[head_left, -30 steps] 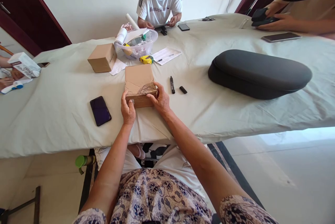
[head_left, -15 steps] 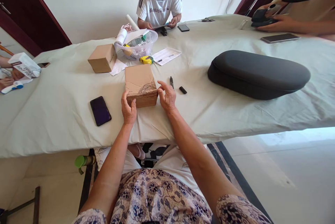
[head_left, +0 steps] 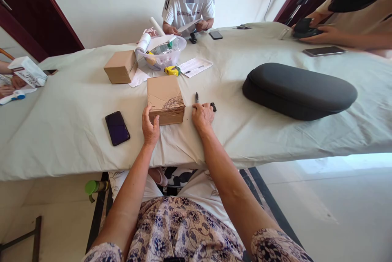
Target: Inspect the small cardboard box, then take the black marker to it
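In the head view a cardboard box (head_left: 164,94), scribbled with dark lines near its front right corner, sits on the cloth in front of me. My left hand (head_left: 150,128) grips its front left corner, thumb on the front face and fingers along the side. To the right of the box, my right hand (head_left: 202,115) is lowered to the table with its fingers closed round the near end of a black pen (head_left: 196,97). The fingertips are partly hidden. A small black object (head_left: 213,107) lies close against that hand's right side.
A dark phone (head_left: 118,128) lies left of the box. Behind are another cardboard box (head_left: 121,67), a filled plastic basket (head_left: 179,54), a yellow tape measure (head_left: 172,70) and a paper sheet (head_left: 202,66). A large black case (head_left: 300,90) stands right. Other people sit around the table.
My right hand has left the box's right side, moved right and down to the table, and closed on the pen, which has shifted slightly left. My left hand stays on the box.
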